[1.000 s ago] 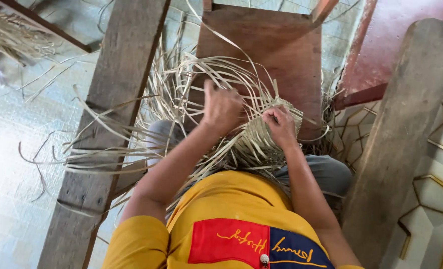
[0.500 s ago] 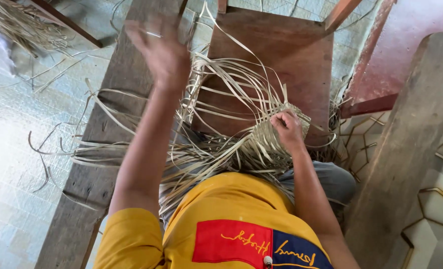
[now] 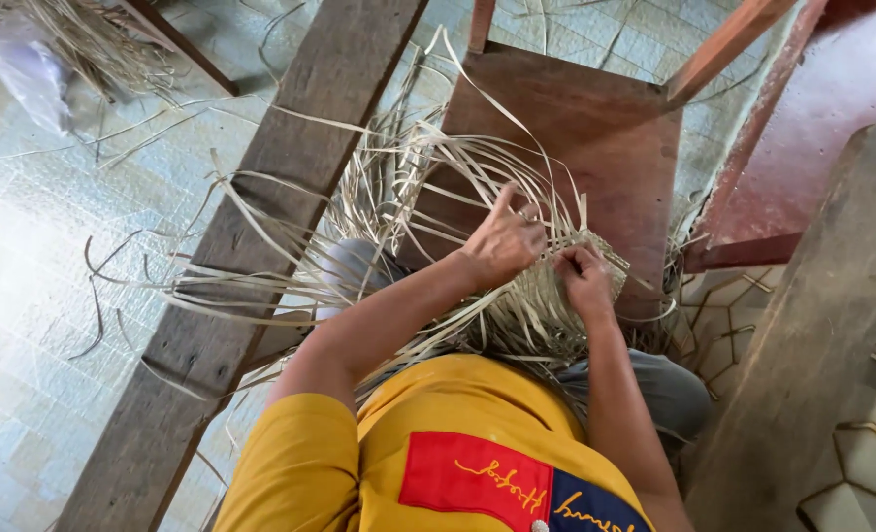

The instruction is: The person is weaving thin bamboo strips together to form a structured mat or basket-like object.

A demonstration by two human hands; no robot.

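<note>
I see one half-woven mat (image 3: 546,305) of flat, pale straw strips lying on my lap, at the near edge of the wooden chair (image 3: 595,128). My left hand (image 3: 505,239) is closed, pinching a strip at the mat's upper edge, forefinger raised. My right hand (image 3: 584,278), just beside it, is curled and pressing on the weave. Many loose strips (image 3: 260,286) fan left of the chair across one rough grey plank (image 3: 290,167).

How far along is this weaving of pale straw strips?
A small patch of tight pale woven straw mat looks finished. The left hand and right hand both grip strips at its edge. Many long loose straw strips fan out unwoven over the grey wooden plank, so most seems left.
</note>
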